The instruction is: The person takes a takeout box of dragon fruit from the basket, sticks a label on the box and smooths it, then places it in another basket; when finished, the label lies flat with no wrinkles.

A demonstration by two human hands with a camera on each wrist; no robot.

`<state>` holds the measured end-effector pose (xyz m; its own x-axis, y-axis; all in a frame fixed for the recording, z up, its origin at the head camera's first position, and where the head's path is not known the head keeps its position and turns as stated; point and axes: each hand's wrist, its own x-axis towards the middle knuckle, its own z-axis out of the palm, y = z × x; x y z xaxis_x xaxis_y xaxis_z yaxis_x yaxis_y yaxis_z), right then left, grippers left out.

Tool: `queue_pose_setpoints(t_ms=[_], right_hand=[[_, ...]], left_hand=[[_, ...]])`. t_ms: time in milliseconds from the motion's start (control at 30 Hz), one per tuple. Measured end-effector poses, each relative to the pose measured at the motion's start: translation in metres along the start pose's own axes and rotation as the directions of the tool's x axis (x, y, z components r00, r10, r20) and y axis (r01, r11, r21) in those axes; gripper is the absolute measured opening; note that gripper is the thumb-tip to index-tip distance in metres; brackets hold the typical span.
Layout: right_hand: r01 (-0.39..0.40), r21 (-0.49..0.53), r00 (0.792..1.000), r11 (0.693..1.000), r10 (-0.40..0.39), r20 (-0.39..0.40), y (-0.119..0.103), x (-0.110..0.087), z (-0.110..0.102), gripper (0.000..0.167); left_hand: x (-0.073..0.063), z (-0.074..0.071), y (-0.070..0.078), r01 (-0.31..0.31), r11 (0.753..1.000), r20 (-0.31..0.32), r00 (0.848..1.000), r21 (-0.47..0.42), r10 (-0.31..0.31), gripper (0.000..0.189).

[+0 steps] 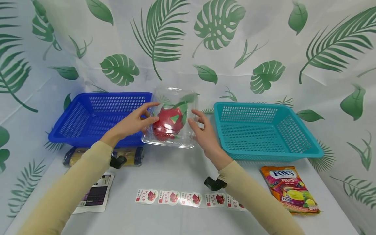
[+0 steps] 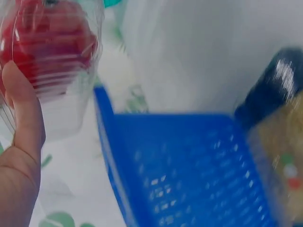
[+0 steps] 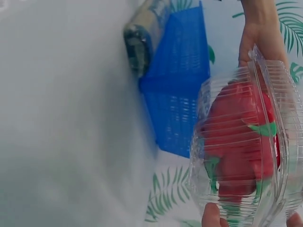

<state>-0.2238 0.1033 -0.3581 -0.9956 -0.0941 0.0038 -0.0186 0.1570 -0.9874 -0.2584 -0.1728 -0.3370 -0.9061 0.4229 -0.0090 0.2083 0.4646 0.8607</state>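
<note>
A clear plastic clamshell box [image 1: 186,138] is held up above the table between both hands. Inside it lies a red dragon fruit [image 1: 168,122] with green leafy tips. My left hand [image 1: 133,121] grips the box's left side; in the left wrist view its thumb presses along the wall. On the opposite side, my right hand [image 1: 207,135] holds the box with bent fingers. The right wrist view shows the box's side seam with the lid over the fruit [image 3: 234,142], and fingertips at its near end. Some fingers are hidden behind the box.
A blue basket [image 1: 101,143] stands behind my left arm, a teal basket [image 1: 270,156] at right. Packaged noodles [image 1: 129,156] and a white-and-dark pouch [image 1: 97,194] lie at left. Several fruit stickers [image 1: 191,198] lie in front; a FOX'S candy bag [image 1: 289,189] lies at right.
</note>
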Motion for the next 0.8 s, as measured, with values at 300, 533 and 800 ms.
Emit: queue_pose_setpoints(t_ms=[300,533,800], right_hand=[[-0.030,-0.068,1.000,0.997,0.030,-0.005,0.014,-0.009,-0.013,0.049],[-0.062,-0.109,0.998,0.992,0.063,0.006,0.027,-0.016,-0.020,0.052],[-0.073,-0.123,0.997,0.990,0.076,0.020,0.044,-0.021,-0.022,0.051]], left_hand=[[-0.006,0.034,-0.004,0.027,0.998,-0.030,0.999,-0.048,-0.028,0.063],[-0.009,0.055,-0.008,0.058,0.998,-0.029,0.998,-0.017,-0.058,0.062],[-0.014,0.073,-0.019,0.072,0.997,-0.014,0.997,-0.035,-0.072,0.059]])
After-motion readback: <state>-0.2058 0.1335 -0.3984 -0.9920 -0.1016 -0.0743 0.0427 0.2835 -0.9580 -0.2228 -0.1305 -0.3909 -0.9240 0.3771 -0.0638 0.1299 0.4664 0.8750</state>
